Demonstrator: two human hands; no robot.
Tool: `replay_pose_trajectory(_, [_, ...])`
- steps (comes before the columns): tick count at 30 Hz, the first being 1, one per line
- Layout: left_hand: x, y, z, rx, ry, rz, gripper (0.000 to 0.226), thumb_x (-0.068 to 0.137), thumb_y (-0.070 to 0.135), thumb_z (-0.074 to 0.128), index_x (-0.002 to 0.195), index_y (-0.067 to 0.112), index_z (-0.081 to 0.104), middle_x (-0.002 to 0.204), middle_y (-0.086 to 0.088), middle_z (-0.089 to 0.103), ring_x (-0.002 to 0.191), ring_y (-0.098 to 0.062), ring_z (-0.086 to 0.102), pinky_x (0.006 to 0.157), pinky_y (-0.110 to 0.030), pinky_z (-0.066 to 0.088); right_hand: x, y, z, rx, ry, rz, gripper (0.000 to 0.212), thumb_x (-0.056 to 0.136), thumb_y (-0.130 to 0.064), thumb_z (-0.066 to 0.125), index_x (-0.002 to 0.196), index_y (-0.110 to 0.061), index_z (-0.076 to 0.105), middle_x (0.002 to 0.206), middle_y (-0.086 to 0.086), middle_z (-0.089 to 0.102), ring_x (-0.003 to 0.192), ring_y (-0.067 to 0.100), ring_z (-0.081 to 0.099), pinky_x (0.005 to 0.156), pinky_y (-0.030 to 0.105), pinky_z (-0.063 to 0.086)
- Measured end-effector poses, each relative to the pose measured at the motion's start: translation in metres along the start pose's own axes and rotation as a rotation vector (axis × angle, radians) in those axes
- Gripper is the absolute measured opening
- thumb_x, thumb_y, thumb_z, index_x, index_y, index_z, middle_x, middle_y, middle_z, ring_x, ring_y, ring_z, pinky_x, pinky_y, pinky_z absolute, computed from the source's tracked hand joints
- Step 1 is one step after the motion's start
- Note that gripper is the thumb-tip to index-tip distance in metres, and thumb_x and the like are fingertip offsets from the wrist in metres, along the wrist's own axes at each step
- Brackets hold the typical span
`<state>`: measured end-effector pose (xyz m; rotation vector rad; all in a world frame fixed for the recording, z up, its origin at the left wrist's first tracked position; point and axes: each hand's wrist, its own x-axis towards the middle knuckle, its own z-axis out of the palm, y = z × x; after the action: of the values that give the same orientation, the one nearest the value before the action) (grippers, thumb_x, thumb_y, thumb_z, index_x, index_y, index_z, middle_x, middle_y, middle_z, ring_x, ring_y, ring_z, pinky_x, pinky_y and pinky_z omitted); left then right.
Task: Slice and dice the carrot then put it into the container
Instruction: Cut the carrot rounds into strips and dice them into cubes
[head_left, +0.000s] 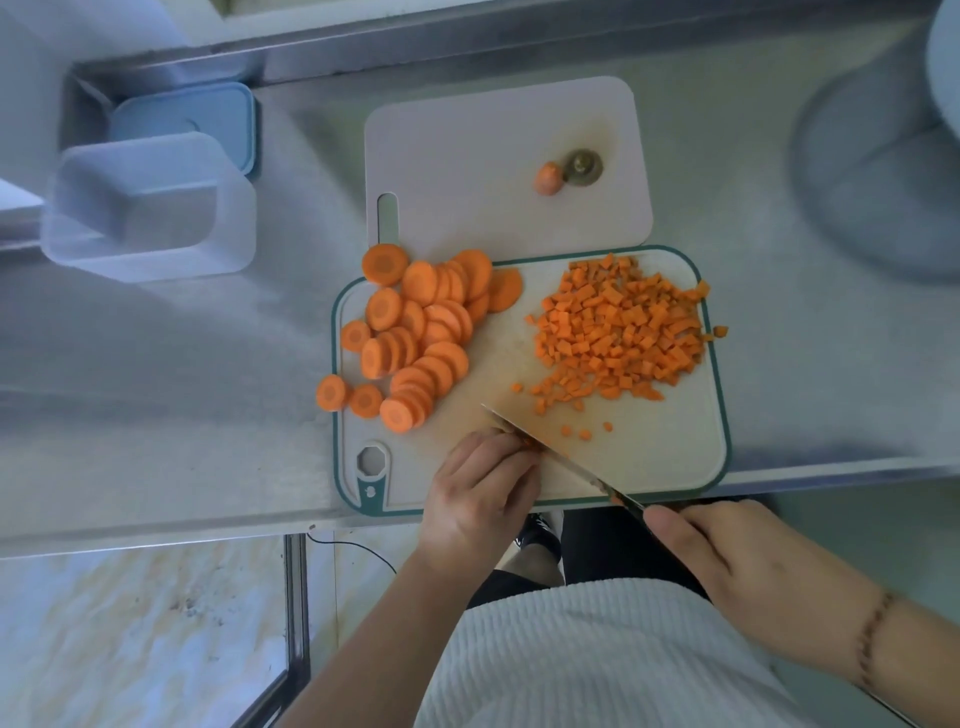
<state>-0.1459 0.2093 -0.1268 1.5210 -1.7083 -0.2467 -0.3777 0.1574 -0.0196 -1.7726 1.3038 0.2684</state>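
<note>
Right hand (727, 561) grips the knife (550, 452) handle, fingers wrapped round it; blade lies diagonally across the near part of the green-rimmed cutting board (719, 415). Left hand (478, 493), fingers curled, holds down a bit of carrot against the blade, mostly hidden. Carrot slices (415, 332) piled at the board's left edge, some overhanging. Diced carrot (623, 327) heaped at far-right corner. Container (150, 208) on the counter (208, 389), well left of the board.

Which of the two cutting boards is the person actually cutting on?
The green-rimmed board nearest the person; the knife works there. The plain board behind holds only carrot ends.
</note>
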Motion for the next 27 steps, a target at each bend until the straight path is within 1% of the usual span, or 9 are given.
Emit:
replay_pose_trajectory(3, [0.0,-0.001,0.001,-0.008,-0.003,0.005,0.008,0.089,0.0,0.072,0.083,-0.001,0.076,0.092,-0.01,0.073,0.094,-0.021,0.063,0.089,-0.03,0.054,0.013,-0.005,0.009,-0.007,-0.015,-0.016,0.08,0.08,-0.083,0.005,0.058,-0.015,0.039,0.05,0.0,0.038,0.047,0.014,0.037,0.055,0.038,0.043])
replay_pose_trajectory(5, [0.0,-0.001,0.0,-0.019,-0.011,0.022,0.007,0.088,0.0,0.072,0.083,-0.002,0.076,0.093,-0.011,0.073,0.093,-0.022,0.064,0.087,-0.033,0.055,0.022,-0.012,0.01,-0.02,-0.019,-0.026,0.077,0.083,-0.079,0.006,0.057,-0.015,0.04,0.048,0.0,0.039,0.045,0.011,0.037,0.053,0.039,0.043])
replay_pose_trajectory(8, [0.0,-0.002,-0.003,-0.039,-0.017,0.019,0.002,0.087,-0.003,0.074,0.086,-0.002,0.076,0.093,-0.011,0.071,0.091,-0.023,0.065,0.084,-0.033,0.056,0.03,-0.014,0.003,-0.006,-0.018,-0.037,0.072,0.083,-0.075,0.016,0.056,-0.013,0.042,0.047,0.0,0.041,0.043,0.009,0.037,0.049,0.03,0.038])
replay_pose_trajectory(11, [0.001,0.002,-0.003,-0.086,0.023,-0.075,0.007,0.085,-0.008,0.074,0.083,-0.001,0.076,0.088,-0.009,0.07,0.084,-0.022,0.064,0.076,-0.032,0.055,0.025,-0.007,-0.011,0.052,0.035,-0.03,0.064,0.085,-0.07,0.024,0.054,-0.016,0.037,0.041,-0.005,0.037,0.04,0.008,0.037,0.046,0.022,0.034])
replay_pose_trajectory(15, [0.002,0.006,-0.006,-0.119,0.061,-0.129,0.013,0.091,-0.003,0.066,0.083,0.002,0.075,0.09,-0.004,0.07,0.084,-0.018,0.065,0.073,-0.031,0.055,0.014,0.0,-0.02,0.078,0.069,-0.047,0.065,0.086,-0.074,0.021,0.052,-0.02,0.034,0.04,-0.007,0.038,0.04,0.008,0.038,0.045,0.017,0.033])
replay_pose_trajectory(17, [0.003,0.01,-0.012,-0.134,0.09,-0.218,0.014,0.089,-0.005,0.062,0.084,0.003,0.072,0.095,0.003,0.067,0.087,-0.01,0.064,0.073,-0.025,0.054,0.01,0.001,-0.018,0.065,0.029,-0.044,0.063,0.087,-0.071,0.022,0.052,-0.02,0.034,0.041,-0.008,0.036,0.04,0.008,0.036,0.045,0.018,0.032])
replay_pose_trajectory(19, [0.005,0.014,-0.019,-0.133,0.139,-0.345,0.014,0.084,-0.01,0.058,0.083,-0.001,0.068,0.095,0.002,0.063,0.087,-0.003,0.059,0.068,-0.02,0.05,0.009,0.0,-0.016,0.045,-0.032,-0.038,0.06,0.083,-0.07,0.026,0.054,-0.017,0.035,0.044,-0.006,0.033,0.043,0.007,0.033,0.046,0.02,0.03])
replay_pose_trajectory(23, [0.007,0.015,-0.029,-0.101,0.28,-0.56,0.016,0.078,-0.011,0.051,0.083,0.002,0.058,0.09,-0.001,0.056,0.089,0.002,0.053,0.077,-0.01,0.04,0.014,-0.003,-0.015,0.014,-0.143,-0.043,0.059,0.082,-0.071,0.025,0.056,-0.018,0.033,0.047,-0.006,0.03,0.045,0.007,0.031,0.048,0.022,0.028])
replay_pose_trajectory(27, [0.011,0.016,-0.031,-0.067,0.265,-0.624,0.017,0.076,-0.01,0.052,0.081,0.003,0.06,0.087,-0.002,0.057,0.087,0.008,0.05,0.077,-0.005,0.037,0.028,-0.001,-0.018,-0.008,-0.179,-0.07,0.064,0.079,-0.076,0.024,0.055,-0.017,0.034,0.047,-0.006,0.033,0.044,0.007,0.033,0.051,0.024,0.031])
